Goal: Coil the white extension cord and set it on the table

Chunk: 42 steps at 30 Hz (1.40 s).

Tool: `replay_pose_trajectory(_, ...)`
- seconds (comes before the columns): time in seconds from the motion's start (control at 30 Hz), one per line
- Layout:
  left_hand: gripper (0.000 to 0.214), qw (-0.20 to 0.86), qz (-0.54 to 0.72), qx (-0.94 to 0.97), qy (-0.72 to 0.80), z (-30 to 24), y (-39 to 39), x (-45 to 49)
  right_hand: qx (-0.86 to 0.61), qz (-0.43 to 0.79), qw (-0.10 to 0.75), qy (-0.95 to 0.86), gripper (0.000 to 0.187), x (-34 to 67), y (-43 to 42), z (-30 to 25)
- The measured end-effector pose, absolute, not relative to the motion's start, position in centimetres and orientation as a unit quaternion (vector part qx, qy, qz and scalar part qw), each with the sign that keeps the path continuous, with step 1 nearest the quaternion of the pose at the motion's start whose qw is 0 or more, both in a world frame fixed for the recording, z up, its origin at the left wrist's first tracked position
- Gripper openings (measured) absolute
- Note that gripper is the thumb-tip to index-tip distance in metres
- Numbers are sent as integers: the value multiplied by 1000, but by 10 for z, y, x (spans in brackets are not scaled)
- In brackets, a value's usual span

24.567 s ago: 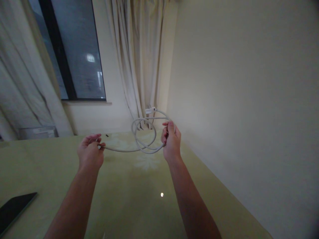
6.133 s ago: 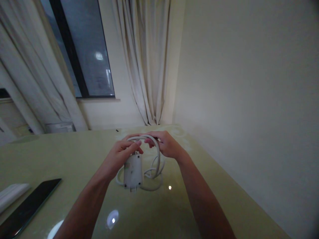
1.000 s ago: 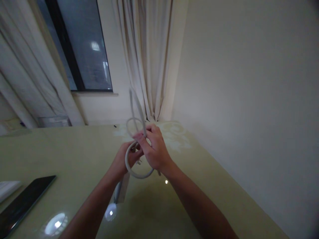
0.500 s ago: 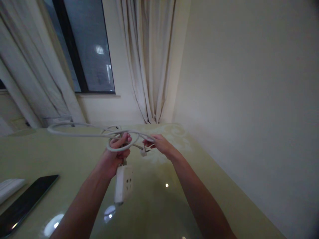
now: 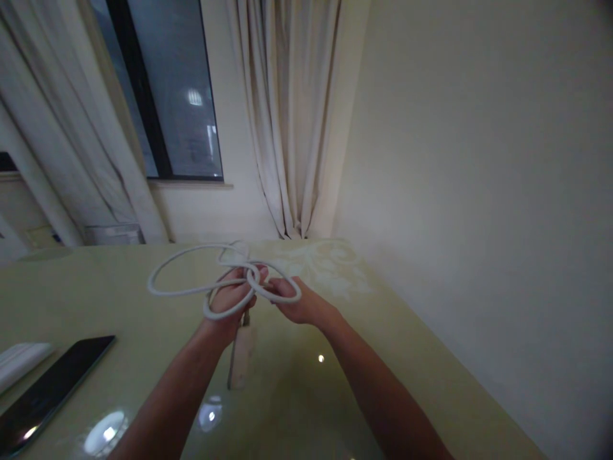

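Note:
Both hands hold a white cable (image 5: 191, 291) looped in several coils above the glossy yellow-green table (image 5: 407, 370). My left hand (image 5: 230, 300) is closed around the bunched coils, and a white power strip (image 5: 241, 358) hangs down from it, tilted, just over the table. My right hand (image 5: 294, 301) pinches the cable right beside the left hand, fingers pressed together. One large loop sticks out to the left of my hands.
A dark flat tablet (image 5: 52, 390) and a white object (image 5: 22, 361) lie at the table's left edge. A wall runs along the right. Curtains (image 5: 287, 115) and a dark window (image 5: 167, 89) stand beyond the table's far edge.
The wide loop at the left has drawn in closer to my hands. My right hand has moved in against the left, and the power strip has turned edge-on while hanging.

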<state>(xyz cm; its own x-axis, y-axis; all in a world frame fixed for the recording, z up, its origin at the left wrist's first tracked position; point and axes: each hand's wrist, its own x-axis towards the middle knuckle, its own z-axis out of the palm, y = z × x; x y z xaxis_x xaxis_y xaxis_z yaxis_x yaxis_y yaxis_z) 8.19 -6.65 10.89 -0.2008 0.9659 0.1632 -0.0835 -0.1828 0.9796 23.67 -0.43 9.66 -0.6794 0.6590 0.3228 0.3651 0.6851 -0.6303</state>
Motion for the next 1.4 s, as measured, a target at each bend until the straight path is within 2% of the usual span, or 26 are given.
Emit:
replay_pose_trajectory(0.1, 37, 422, 657, 415, 466, 134, -76, 66, -385, 186, 228, -875, 28, 249, 22, 81)
replay_pose_trajectory(0.17, 39, 423, 695, 366, 452, 150, -81, 51, -495, 182, 217, -822, 33, 265, 41, 75)
replay_pose_trajectory(0.3, 41, 418, 740, 342, 400, 161, -81, 28, -589, 180, 248, -747, 28, 301, 65, 70)
replay_pose_trajectory(0.43, 45, 397, 678, 404, 468, 139, -70, 19, -605, 235, 309, -695, 35, 321, 72, 77)
replay_pose_trajectory(0.63, 64, 363, 556, 433, 610, 108, -60, 4, -512, 433, 383, -635, 49, 316, 55, 100)
replay_pose_trajectory(0.73, 69, 438, 529, 420, 593, 108, -57, 5, -429, 529, 427, -595, 56, 297, 41, 111)
replay_pose_trajectory(0.87, 63, 577, 523, 381, 498, 115, -54, 18, -302, 664, 461, -505, 59, 269, 26, 115)
replay_pose_trajectory(1.0, 55, 642, 540, 371, 398, 117, -57, 35, -255, 668, 515, -473, 56, 253, 13, 117)
replay_pose_trajectory(1.1, 50, 648, 534, 402, 366, 108, -57, 46, -215, 664, 550, -459, 52, 250, 3, 126)
replay_pose_trajectory(1.2, 46, 617, 520, 451, 381, 93, -54, 58, -172, 648, 608, -425, 50, 251, -11, 141)
replay_pose_trajectory(1.3, 54, 562, 497, 488, 446, 79, -51, 76, -106, 614, 674, -398, 53, 253, -26, 155)
replay_pose_trajectory(1.4, 54, 511, 470, 523, 495, 65, -51, 92, -45, 638, 653, -407, 58, 251, -40, 160)
